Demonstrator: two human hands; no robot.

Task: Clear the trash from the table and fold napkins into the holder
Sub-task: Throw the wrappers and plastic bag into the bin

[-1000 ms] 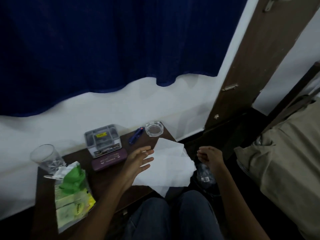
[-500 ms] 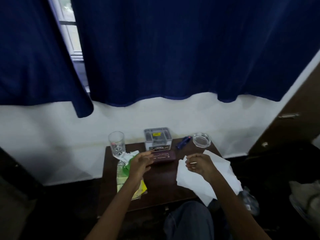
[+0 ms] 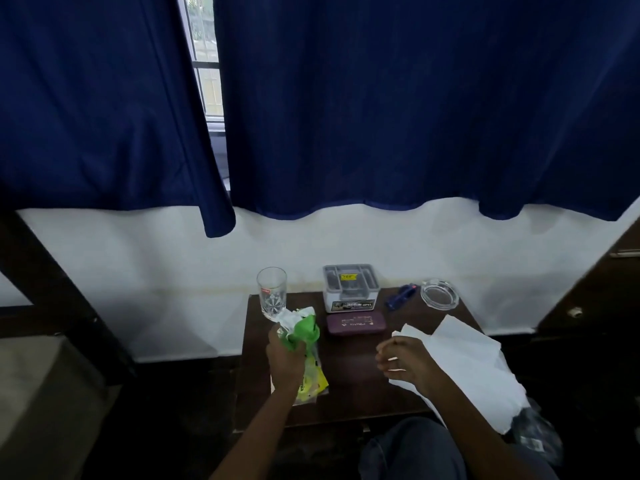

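Left hand (image 3: 285, 356) clamps the crumpled top of the green wrapper (image 3: 304, 332), whose length runs toward the person, while right hand (image 3: 405, 358), well apart, pinches the napkin (image 3: 474, 368) at its edge.

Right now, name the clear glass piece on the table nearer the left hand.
The tall drinking glass at the back left, just beyond the left hand gripping the green packet; the low round ashtray sits at the back right.
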